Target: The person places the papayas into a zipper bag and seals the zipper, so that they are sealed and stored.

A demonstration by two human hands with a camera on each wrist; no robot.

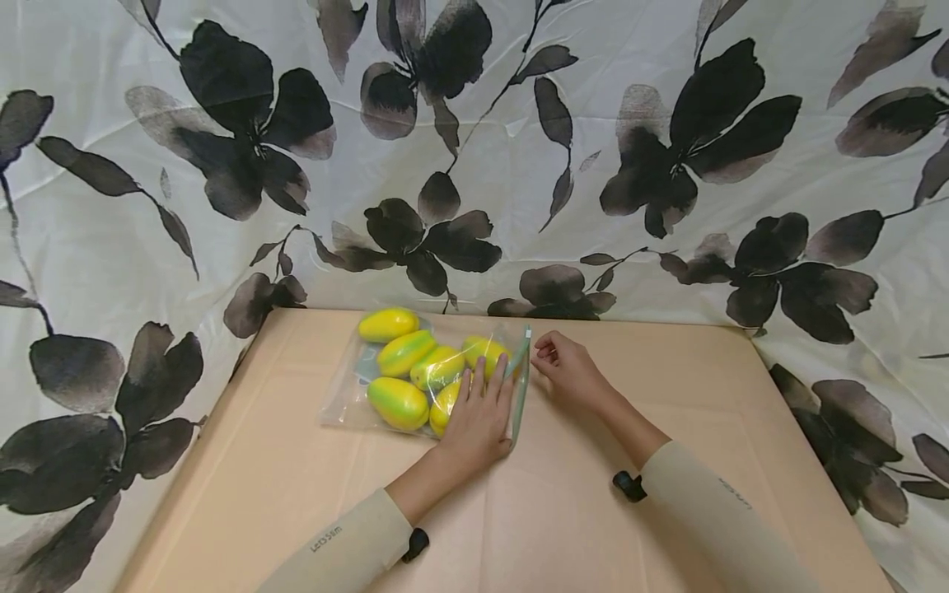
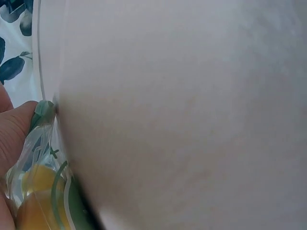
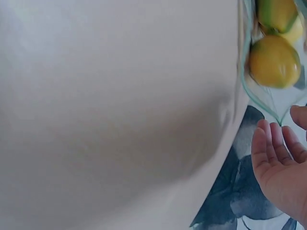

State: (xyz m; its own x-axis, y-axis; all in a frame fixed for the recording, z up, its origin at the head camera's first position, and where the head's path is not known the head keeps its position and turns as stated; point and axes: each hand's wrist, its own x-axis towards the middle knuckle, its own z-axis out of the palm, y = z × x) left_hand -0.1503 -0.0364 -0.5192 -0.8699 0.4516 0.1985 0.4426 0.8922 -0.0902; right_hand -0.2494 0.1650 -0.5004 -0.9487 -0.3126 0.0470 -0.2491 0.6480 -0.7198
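A clear zip bag [image 1: 343, 412] with a green zip edge [image 1: 522, 387] lies flat, holding several yellow-green mangoes [image 1: 398, 403]. Its zip side faces right. My left hand [image 1: 478, 416] rests on the bag, its fingers spread straight over the plastic and partly hiding a mango. In the left wrist view its thumb [image 2: 17, 129] touches the near end of the green zip. Just right of the zip's far end is my right hand [image 1: 567, 366], fingers loosely bent and holding nothing. The right wrist view shows its fingertips [image 3: 273, 132] close to the bag's corner, thumb apart.
The bag lies on a tan board [image 1: 578, 511], near its back edge. Behind and at the sides hangs a white cloth [image 1: 534, 165] printed with dark flowers. Small black devices sit at the left wrist [image 1: 417, 545] and right wrist [image 1: 628, 486].
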